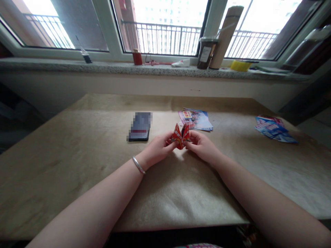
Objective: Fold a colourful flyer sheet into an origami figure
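Observation:
Between my two hands is a small piece of red printed paper [178,136], folded into pointed flaps that stand up with a gap in the middle. My left hand [160,146] pinches its left side, thumb toward me. On the other side my right hand [201,144] grips the right flap between thumb and fingers. The fingers behind the paper are partly hidden. Just beyond it lies a loose pile of printed paper sheets [199,120] in blue and pink. A dark phone [140,127], partly pixelated, rests to the left of my left hand.
More folded blue and red printed papers [275,129] lie at the table's right side. The table [64,155] has a beige cover and reaches toward a wall. Along the stone windowsill [111,67] stand a red bottle [137,58], a dark jar [206,55], a tall tube [224,41] and a yellow roll [240,65].

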A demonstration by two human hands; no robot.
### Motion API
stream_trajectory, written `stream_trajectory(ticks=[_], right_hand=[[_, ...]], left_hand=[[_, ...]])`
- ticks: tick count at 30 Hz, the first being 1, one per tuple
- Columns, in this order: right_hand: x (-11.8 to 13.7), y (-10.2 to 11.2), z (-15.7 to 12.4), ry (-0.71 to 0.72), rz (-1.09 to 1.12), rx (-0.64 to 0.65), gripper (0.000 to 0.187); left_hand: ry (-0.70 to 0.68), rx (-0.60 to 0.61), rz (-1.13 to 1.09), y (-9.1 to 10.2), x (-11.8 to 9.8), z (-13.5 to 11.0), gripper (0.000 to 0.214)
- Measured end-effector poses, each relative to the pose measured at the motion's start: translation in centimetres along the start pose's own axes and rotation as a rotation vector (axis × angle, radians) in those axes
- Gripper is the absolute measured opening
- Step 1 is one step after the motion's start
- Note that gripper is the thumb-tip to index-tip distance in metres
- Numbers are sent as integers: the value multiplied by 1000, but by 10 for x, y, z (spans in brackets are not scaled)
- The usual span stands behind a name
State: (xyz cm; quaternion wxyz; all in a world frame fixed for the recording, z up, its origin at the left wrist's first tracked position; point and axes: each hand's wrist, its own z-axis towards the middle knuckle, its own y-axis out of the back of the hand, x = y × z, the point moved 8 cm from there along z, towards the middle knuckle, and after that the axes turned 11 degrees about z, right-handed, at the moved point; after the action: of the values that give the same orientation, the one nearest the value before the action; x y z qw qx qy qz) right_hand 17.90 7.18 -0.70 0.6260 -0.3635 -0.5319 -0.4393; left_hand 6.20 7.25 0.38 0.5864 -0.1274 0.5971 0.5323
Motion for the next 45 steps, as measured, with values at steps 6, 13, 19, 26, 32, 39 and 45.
stream_trajectory(ticks=[6, 13, 19, 26, 32, 39, 45], right_hand=[[0, -2, 0, 2, -19, 8, 26], [1, -1, -1, 4, 3, -17, 26], [2, 3, -1, -2, -105, -53, 23], [-1, 0, -2, -33, -72, -11, 26], [2, 2, 0, 2, 97, -58, 25], [0, 4, 0, -19, 52, -106, 24], [3, 2, -1, 11, 20, -81, 24]], left_hand=[[7, 2, -9, 1, 2, 0, 24], [32, -38, 15, 3, -1, 1, 21], [33, -47, 8, 4, 0, 1, 19], [39, -17, -155, -1, 8, 3, 23], [79, -32, -266, -2, 13, 4, 30], [100, -91, -197, 4, 10, 2, 24], [63, -70, -185, 0, 8, 3, 32]])
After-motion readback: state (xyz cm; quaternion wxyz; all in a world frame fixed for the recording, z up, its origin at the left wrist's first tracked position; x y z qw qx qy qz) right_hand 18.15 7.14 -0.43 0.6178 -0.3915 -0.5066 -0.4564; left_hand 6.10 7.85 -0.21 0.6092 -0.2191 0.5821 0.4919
